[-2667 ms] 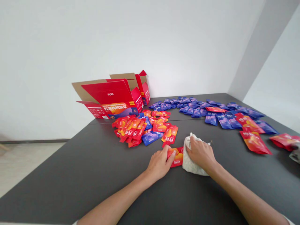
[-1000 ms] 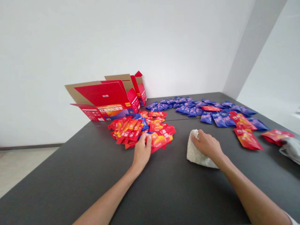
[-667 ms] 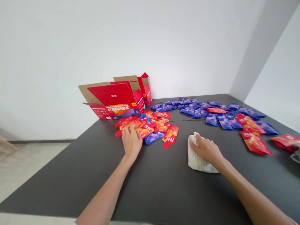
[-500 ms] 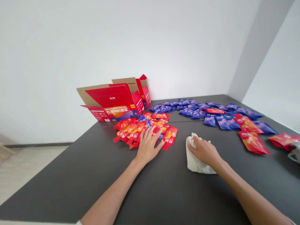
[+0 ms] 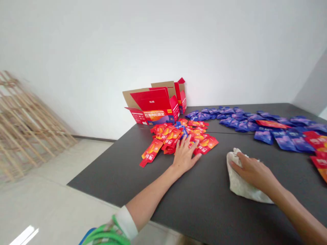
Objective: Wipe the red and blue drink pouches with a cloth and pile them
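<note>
My left hand point(image 5: 184, 156) lies with its fingers spread at the near edge of a heap of red pouches point(image 5: 170, 134), its fingertips touching them. A blue pouch point(image 5: 182, 128) is in the middle of that heap. One red pouch point(image 5: 152, 150) sticks out at the heap's left. My right hand point(image 5: 252, 170) is closed on a whitish cloth point(image 5: 241, 185), which rests on the dark table. Beyond my right hand lie many blue pouches point(image 5: 287, 139), with a red pouch point(image 5: 273, 124) across them.
Two open red boxes, a larger one point(image 5: 155, 107) and one behind it point(image 5: 182, 98), stand at the table's point(image 5: 114, 170) back left. More red pouches point(image 5: 321, 163) lie at the right edge. Wooden slats point(image 5: 30, 129) lean against the wall at left.
The view has swung left, bringing the wooden slats into sight. A red pouch now extends from the heap's left side. Both hands keep their poses, the right still on the cloth.
</note>
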A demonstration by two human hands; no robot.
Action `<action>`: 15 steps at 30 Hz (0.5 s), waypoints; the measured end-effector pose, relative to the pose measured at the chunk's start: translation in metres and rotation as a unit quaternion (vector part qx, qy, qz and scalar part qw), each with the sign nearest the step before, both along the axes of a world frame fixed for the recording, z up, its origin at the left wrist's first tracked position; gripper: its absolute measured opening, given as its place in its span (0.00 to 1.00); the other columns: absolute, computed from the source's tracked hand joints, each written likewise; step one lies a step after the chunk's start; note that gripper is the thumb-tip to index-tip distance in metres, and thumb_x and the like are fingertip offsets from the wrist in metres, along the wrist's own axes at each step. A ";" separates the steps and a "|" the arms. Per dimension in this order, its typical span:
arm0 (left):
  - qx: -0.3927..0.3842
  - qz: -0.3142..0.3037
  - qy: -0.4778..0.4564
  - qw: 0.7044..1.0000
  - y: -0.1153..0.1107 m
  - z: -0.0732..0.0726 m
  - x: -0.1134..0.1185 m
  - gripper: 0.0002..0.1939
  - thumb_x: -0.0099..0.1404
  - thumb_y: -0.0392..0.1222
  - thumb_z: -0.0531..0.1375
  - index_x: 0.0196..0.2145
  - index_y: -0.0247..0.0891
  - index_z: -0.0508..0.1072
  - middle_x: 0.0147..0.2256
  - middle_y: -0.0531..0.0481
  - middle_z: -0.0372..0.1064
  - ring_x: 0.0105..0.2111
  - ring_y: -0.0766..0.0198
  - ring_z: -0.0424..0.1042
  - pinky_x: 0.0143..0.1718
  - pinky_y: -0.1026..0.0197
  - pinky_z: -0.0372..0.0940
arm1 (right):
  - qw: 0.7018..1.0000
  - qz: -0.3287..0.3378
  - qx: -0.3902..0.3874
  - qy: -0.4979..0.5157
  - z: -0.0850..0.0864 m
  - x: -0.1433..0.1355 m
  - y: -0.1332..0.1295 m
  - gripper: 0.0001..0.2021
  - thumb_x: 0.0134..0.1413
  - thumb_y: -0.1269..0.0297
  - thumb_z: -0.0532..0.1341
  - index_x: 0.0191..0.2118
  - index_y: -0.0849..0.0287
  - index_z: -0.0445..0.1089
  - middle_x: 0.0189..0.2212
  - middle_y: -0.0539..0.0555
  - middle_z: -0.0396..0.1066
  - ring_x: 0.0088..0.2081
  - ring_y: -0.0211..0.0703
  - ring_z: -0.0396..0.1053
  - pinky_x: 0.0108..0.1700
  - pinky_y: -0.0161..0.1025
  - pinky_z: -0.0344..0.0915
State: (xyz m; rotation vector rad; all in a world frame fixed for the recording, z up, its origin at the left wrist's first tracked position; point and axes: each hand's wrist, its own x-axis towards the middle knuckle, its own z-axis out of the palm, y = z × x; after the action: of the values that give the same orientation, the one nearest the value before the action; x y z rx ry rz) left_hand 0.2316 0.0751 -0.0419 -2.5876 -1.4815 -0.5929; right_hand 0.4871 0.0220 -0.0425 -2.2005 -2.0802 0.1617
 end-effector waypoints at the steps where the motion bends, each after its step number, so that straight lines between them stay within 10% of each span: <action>1: -0.010 -0.034 0.006 0.999 -0.003 -0.001 0.004 0.32 0.61 0.61 0.48 0.60 0.51 0.49 0.63 0.49 0.38 0.62 0.53 0.38 0.60 0.43 0.37 | 1.000 0.004 -0.001 0.004 -0.002 0.001 0.001 0.27 0.56 0.47 0.45 0.55 0.60 0.57 0.40 0.63 0.70 0.38 0.55 0.69 0.36 0.44 0.59; 5: -0.089 -0.108 0.022 0.990 -0.009 -0.009 0.016 0.37 0.57 0.68 0.45 0.60 0.52 0.47 0.63 0.49 0.39 0.62 0.52 0.38 0.59 0.44 0.39 | 1.000 0.022 0.009 0.011 -0.005 0.001 0.000 0.27 0.55 0.47 0.45 0.53 0.59 0.60 0.39 0.63 0.71 0.38 0.57 0.69 0.35 0.46 0.60; 15: -0.126 -0.029 -0.014 0.992 0.004 -0.019 0.023 0.39 0.61 0.62 0.45 0.62 0.36 0.40 0.62 0.39 0.39 0.61 0.46 0.40 0.57 0.47 0.47 | 0.998 0.017 -0.001 0.062 -0.011 0.005 0.002 0.28 0.55 0.45 0.43 0.51 0.58 0.62 0.41 0.69 0.69 0.40 0.61 0.69 0.39 0.51 0.59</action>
State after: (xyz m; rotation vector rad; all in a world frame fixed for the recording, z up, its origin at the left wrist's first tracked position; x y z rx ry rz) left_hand 0.2548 0.0794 -0.0609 -2.8293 -1.5884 -0.4780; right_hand 0.4923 0.0245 -0.0537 -2.0979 -2.0533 0.2945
